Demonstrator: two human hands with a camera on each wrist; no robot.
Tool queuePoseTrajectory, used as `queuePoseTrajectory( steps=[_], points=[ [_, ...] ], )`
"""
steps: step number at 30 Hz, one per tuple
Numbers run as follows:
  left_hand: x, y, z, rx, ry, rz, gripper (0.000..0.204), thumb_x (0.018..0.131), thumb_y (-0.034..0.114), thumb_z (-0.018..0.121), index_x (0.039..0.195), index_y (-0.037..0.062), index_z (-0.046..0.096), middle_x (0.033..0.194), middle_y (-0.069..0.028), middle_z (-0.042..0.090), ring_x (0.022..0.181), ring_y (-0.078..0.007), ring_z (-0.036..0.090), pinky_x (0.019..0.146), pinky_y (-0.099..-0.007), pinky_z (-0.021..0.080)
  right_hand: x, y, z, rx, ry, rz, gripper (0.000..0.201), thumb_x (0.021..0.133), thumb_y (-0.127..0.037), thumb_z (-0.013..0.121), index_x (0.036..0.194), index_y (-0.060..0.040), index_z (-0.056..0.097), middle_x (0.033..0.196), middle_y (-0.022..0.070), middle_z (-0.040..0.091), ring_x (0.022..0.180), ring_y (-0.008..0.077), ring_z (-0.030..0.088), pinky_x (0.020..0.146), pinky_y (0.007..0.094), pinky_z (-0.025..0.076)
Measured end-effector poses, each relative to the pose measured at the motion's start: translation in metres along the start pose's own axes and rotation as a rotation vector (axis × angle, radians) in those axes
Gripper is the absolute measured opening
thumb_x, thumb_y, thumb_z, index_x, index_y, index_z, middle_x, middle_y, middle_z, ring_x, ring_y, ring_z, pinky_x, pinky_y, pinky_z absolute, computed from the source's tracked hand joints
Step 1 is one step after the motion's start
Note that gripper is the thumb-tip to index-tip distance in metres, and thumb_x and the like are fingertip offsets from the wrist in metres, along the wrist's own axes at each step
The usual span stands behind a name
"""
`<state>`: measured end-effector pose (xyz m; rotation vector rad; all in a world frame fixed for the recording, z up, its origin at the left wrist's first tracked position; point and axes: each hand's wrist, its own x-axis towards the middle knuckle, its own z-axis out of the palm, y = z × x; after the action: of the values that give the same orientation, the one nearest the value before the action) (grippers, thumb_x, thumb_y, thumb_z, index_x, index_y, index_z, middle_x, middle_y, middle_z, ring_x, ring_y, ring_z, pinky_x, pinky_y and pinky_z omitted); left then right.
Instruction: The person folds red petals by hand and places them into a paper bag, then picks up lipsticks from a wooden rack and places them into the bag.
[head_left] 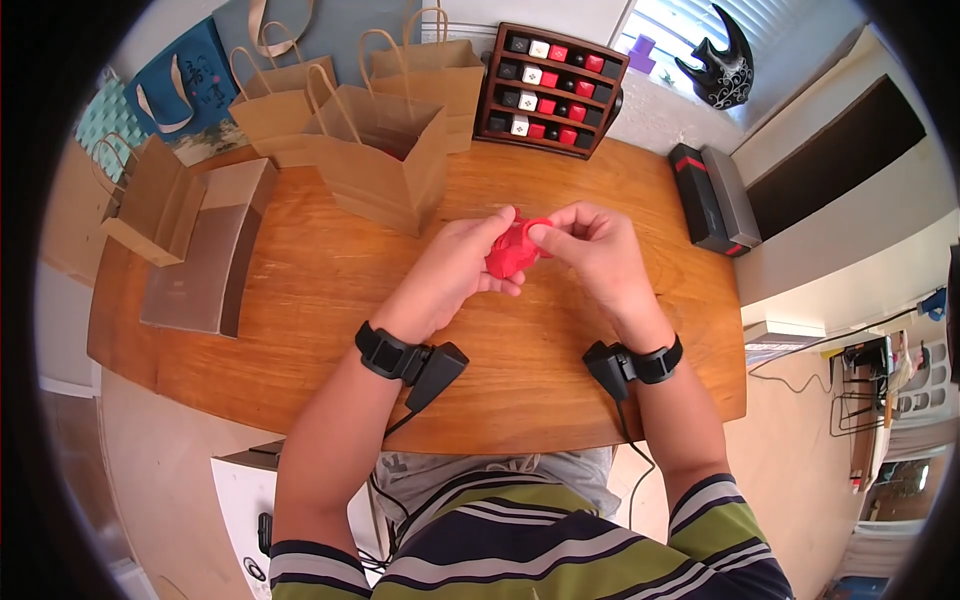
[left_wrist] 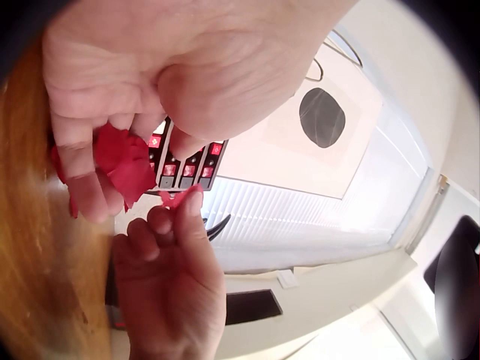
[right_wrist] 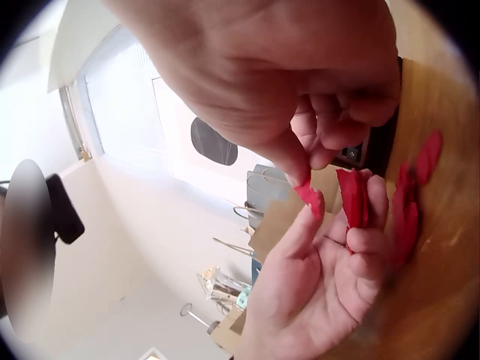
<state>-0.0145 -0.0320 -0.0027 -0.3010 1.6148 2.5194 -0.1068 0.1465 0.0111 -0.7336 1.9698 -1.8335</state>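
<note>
- The wooden counter (head_left: 300,290) spreads beneath everything, with a flat box (head_left: 205,250) at nine o'clock and the nearest open paper bag (head_left: 375,165) at eleven; elbows are best kept clear of that bag.
- The left hand (head_left: 450,270), around the counter's middle, grips the red bundle (head_left: 508,252) in its curled fingers. A light, steady hold should suit such thin, soft-looking layers; squeezing would probably crease them.
- The red bundle sits between the two hands, raised above the counter. A small red edge (right_wrist: 310,199) shows where the thumbs meet; whether it joins the bundle, I cannot tell.
- The wooden rack (head_left: 550,90) stands at one o'clock, beyond the fingers.
- The right hand (head_left: 605,265) pinches the red edge between thumb and fingers. Small, slow pulls at the rim seem wiser than a tug, which might tear it.
- Long narrow boxes (head_left: 705,200) lie at two o'clock.
</note>
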Motion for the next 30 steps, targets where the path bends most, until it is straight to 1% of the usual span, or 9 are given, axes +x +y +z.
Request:
queuePoseTrajectory(
  steps=[4, 7, 10, 13, 16, 19, 20, 26, 30],
  points=[
    [0.000, -0.002, 0.003, -0.039, 0.006, 0.010, 0.042, 0.110, 0.042, 0.054, 0.118, 0.0037, 0.068, 0.099, -0.0055, 0.070, 0.084, -0.0146, 0.068, 0.078, -0.0311, 0.059, -0.002, 0.001, 0.007, -0.335, 0.012, 0.038, 0.023, 0.087, -0.017, 0.086, 0.084, 0.0003, 0.072, 0.073, 0.0014, 0.067, 0.067, 0.0069, 0.057, 0.059, 0.0258, 0.047],
    [0.002, -0.003, 0.000, 0.017, -0.044, -0.009, 0.041, 0.109, 0.041, 0.055, 0.119, 0.0039, 0.068, 0.101, -0.0051, 0.070, 0.086, -0.0149, 0.068, 0.080, -0.0319, 0.060, -0.004, -0.002, 0.009, -0.440, 0.038, 0.048, 0.024, 0.086, -0.017, 0.087, 0.081, -0.0006, 0.071, 0.069, 0.0000, 0.063, 0.064, 0.0063, 0.054, 0.056, 0.0269, 0.045],
    [0.000, -0.003, -0.001, 0.021, -0.064, 0.006, 0.039, 0.109, 0.040, 0.056, 0.118, 0.0040, 0.068, 0.103, -0.0046, 0.070, 0.088, -0.0150, 0.068, 0.081, -0.0324, 0.060, -0.003, -0.002, 0.004, -0.370, 0.020, -0.001, 0.024, 0.086, -0.017, 0.086, 0.081, -0.0006, 0.070, 0.070, -0.0002, 0.063, 0.064, 0.0068, 0.054, 0.057, 0.0266, 0.045],
    [0.000, -0.001, -0.002, -0.035, -0.051, -0.004, 0.038, 0.110, 0.038, 0.055, 0.121, 0.0035, 0.068, 0.106, -0.0056, 0.071, 0.092, -0.0155, 0.069, 0.085, -0.0332, 0.059, -0.003, -0.004, 0.003, -0.240, 0.102, -0.058, 0.024, 0.087, -0.017, 0.086, 0.081, -0.0008, 0.070, 0.070, -0.0007, 0.063, 0.064, 0.0070, 0.054, 0.057, 0.0261, 0.045],
    [-0.001, -0.001, -0.003, -0.174, -0.026, 0.027, 0.039, 0.111, 0.034, 0.052, 0.127, 0.0015, 0.066, 0.114, -0.0085, 0.072, 0.101, -0.0171, 0.070, 0.091, -0.0336, 0.058, -0.008, -0.012, 0.004, -0.320, 0.101, -0.111, 0.023, 0.086, -0.017, 0.086, 0.082, -0.0005, 0.071, 0.069, 0.0005, 0.063, 0.063, 0.0077, 0.054, 0.057, 0.0273, 0.046],
    [0.004, -0.005, -0.005, -0.279, -0.022, 0.061, 0.039, 0.112, 0.029, 0.050, 0.132, -0.0006, 0.063, 0.122, -0.0117, 0.072, 0.109, -0.0193, 0.070, 0.096, -0.0339, 0.057, -0.017, -0.017, 0.011, -0.478, 0.024, -0.088, 0.023, 0.085, -0.017, 0.087, 0.083, 0.0002, 0.072, 0.066, 0.0036, 0.063, 0.061, 0.0098, 0.056, 0.058, 0.0291, 0.047],
    [0.004, -0.006, -0.006, -0.277, -0.024, 0.077, 0.038, 0.112, 0.028, 0.050, 0.133, -0.0012, 0.063, 0.124, -0.0123, 0.071, 0.111, -0.0199, 0.069, 0.097, -0.0339, 0.057, -0.021, -0.027, 0.017, -0.546, 0.028, -0.061, 0.023, 0.083, -0.017, 0.087, 0.084, 0.0005, 0.073, 0.066, 0.0083, 0.064, 0.059, 0.0150, 0.060, 0.058, 0.0320, 0.050],
    [0.001, -0.006, -0.004, -0.288, 0.011, 0.132, 0.033, 0.110, 0.019, 0.051, 0.133, -0.0029, 0.061, 0.127, -0.0151, 0.070, 0.115, -0.0228, 0.069, 0.097, -0.0352, 0.057, -0.024, -0.020, 0.027, -0.723, 0.050, -0.163, 0.020, 0.078, -0.017, 0.089, 0.085, -0.0046, 0.075, 0.071, 0.0129, 0.068, 0.062, 0.0278, 0.067, 0.059, 0.0371, 0.053],
    [0.000, -0.008, -0.004, -0.329, 0.018, 0.151, 0.032, 0.110, 0.018, 0.051, 0.132, -0.0028, 0.062, 0.127, -0.0159, 0.070, 0.115, -0.0239, 0.069, 0.095, -0.0367, 0.058, -0.026, -0.017, 0.034, -0.745, 0.051, -0.328, 0.017, 0.078, -0.012, 0.086, 0.089, -0.0052, 0.076, 0.080, 0.0128, 0.071, 0.066, 0.0305, 0.068, 0.061, 0.0392, 0.054]
  ],
)
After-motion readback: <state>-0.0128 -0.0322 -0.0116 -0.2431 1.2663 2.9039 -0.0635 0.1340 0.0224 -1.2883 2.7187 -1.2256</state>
